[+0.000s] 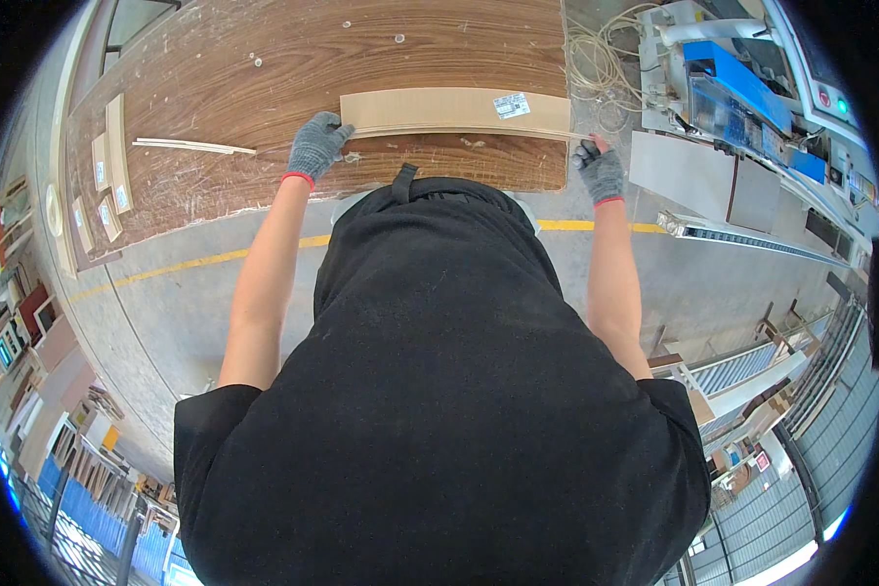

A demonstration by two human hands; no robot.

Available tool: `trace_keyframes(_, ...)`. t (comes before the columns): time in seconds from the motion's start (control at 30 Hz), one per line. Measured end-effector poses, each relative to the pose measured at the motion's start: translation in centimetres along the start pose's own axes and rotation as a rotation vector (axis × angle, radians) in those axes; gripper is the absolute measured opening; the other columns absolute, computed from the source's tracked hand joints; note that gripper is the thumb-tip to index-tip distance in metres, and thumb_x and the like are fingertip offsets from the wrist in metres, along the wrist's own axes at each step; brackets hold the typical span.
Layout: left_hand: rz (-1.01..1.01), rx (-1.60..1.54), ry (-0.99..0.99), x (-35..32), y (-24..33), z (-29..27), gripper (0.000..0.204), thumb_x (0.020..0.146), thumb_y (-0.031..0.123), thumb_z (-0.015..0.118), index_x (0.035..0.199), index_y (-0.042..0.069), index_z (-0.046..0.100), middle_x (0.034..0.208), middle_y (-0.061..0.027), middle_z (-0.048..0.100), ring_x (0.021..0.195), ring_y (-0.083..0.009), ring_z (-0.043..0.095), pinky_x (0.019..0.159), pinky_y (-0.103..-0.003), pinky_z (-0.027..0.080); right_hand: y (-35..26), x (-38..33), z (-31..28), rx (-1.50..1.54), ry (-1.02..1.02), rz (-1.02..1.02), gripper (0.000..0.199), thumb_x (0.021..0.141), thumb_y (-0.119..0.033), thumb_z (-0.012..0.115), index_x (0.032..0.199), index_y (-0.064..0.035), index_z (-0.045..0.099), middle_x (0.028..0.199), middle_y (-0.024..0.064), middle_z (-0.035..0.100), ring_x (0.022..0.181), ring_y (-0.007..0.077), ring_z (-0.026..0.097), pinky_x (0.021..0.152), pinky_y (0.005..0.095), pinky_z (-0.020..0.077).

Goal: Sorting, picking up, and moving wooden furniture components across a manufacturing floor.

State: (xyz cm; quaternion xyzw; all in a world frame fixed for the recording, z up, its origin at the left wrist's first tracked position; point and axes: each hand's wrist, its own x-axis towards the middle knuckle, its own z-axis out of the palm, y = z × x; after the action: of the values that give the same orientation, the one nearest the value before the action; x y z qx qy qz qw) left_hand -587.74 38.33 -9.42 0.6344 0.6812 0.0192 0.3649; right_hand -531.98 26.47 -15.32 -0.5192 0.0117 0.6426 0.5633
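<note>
Small offcut panels (115, 156) lay along the far-left edge of the dark wood-grain surface (264, 68), w/ a thin pale strip (193, 146) just right of them. Left hand (316, 146), grey glove w/ red cuff, rested on the left end of a long beige board (454, 110), fingers curled over its corner. Board lay flat across the near-right part of the surface, white label near its right end. Right hand (600, 170), same glove, had fingers pinched together on the thin edge strip (479, 132) at the board's right end. Coiled cable (601, 63) & a blue-and-white machine (742, 98) stood further right.
</note>
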Motion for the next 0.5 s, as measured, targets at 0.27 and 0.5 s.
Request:
trace_keyframes(0.27, -0.048, -0.04, -0.024, 0.6, -1.3, 1.0, 0.039, 0.089, 0.037, 0.072, 0.106, 0.002, 0.068, 0.096, -0.0195, 0.073, 0.082, -0.0303, 0.072, 0.078, -0.039, 0.055, 2.4, -0.1, 3.1, -0.423, 0.159, -0.133, 0.013, 0.09, -0.02, 0.075, 0.093, -0.0092, 0.069, 0.08, -0.001, 0.067, 0.068, 0.0093, 0.059, 0.06, 0.026, 0.0459)
trace_keyframes(0.5, -0.085, -0.206, -0.028, 1.3, -1.3, 1.7, 0.035, 0.089, 0.032, 0.074, 0.103, 0.001, 0.068, 0.086, -0.0166, 0.073, 0.075, -0.0251, 0.072, 0.073, -0.037, 0.056, 3.1, 0.2, 3.2, -0.538, 0.219, -0.254, 0.023, 0.088, -0.023, 0.076, 0.1, -0.0035, 0.072, 0.086, 0.002, 0.069, 0.074, 0.0125, 0.06, 0.066, 0.0271, 0.0461)
